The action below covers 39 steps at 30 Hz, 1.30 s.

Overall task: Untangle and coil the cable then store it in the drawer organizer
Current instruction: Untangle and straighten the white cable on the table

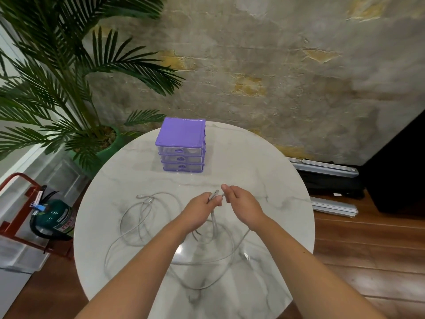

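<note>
Untangling stage. Left hand point(199, 211) and right hand point(241, 203) both pinched one plug end of the grey cable point(147, 226), loops sprawled from 9 to 6 o'clock. Drawer organizer point(181, 146) at 12, drawers closed. Next, probably: draw the end free of the loops.

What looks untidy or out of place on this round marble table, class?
The thin grey cable sprawls in loose overlapping loops across the table; both hands hold one end. The purple three-drawer organizer sits square, drawers shut.
</note>
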{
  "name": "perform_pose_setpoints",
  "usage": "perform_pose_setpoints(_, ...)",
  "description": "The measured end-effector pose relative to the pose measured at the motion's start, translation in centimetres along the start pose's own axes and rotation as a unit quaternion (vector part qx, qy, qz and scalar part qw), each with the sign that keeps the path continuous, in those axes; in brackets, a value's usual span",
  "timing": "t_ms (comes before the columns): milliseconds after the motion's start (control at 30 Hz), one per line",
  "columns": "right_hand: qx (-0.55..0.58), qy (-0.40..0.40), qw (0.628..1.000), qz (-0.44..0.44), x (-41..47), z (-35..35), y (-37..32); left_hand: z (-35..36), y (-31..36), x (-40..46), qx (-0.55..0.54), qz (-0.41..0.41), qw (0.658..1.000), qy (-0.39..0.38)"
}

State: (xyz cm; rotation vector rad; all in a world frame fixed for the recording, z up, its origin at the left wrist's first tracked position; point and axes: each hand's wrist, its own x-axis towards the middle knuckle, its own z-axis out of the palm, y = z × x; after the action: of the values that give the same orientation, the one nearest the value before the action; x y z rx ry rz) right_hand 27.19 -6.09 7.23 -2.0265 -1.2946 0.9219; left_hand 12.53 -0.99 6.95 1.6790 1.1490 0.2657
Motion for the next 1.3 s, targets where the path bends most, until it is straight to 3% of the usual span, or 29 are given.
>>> perform_pose_setpoints(133,0.160,-0.046,0.985,0.042,-0.7,-0.7,1.1,-1.0,-0.2,0.5,-0.018,-0.009,0.997,0.076)
perform_pose_setpoints(233,0.115,-0.093,0.988,0.039,-0.9,-1.0,3.0,-1.9,-1.0,0.6,-0.026,-0.021,0.994,0.104)
perform_pose_setpoints(367,0.047,-0.093,0.991,0.084,-0.7,0.0,4.1,-2.1,-1.5,0.6,-0.056,-0.036,0.989,0.132)
perform_pose_setpoints(500,0.116,-0.140,0.969,0.164,-1.4,-0.2,4.7,-3.6,-1.8,0.3,-0.089,-0.045,0.981,0.169)
perform_pose_setpoints(600,0.162,-0.094,0.969,0.164,-1.3,-0.2,4.7,-4.3,-2.4,0.2,-0.091,-0.054,0.977,0.183)
perform_pose_setpoints(767,0.109,-0.007,0.990,0.088,-0.4,-0.5,4.9,-5.4,-3.0,0.2,-0.118,-0.065,0.965,0.225)
perform_pose_setpoints(900,0.104,0.011,0.979,0.174,-0.6,-0.3,5.9,-6.0,-3.3,0.2,-0.125,-0.065,0.960,0.243)
perform_pose_setpoints(1033,0.176,-0.041,0.949,0.259,-1.1,-0.6,4.7,-6.3,-3.8,0.6,-0.131,-0.073,0.958,0.245)
perform_pose_setpoints(1200,0.151,-0.020,0.971,0.182,-0.1,-1.6,5.2,-7.2,-4.8,0.6,-0.168,-0.088,0.944,0.271)
perform_pose_setpoints(1300,0.160,0.041,0.962,0.217,-0.5,-1.9,6.5,-7.6,-5.2,0.5,-0.177,-0.094,0.937,0.286)
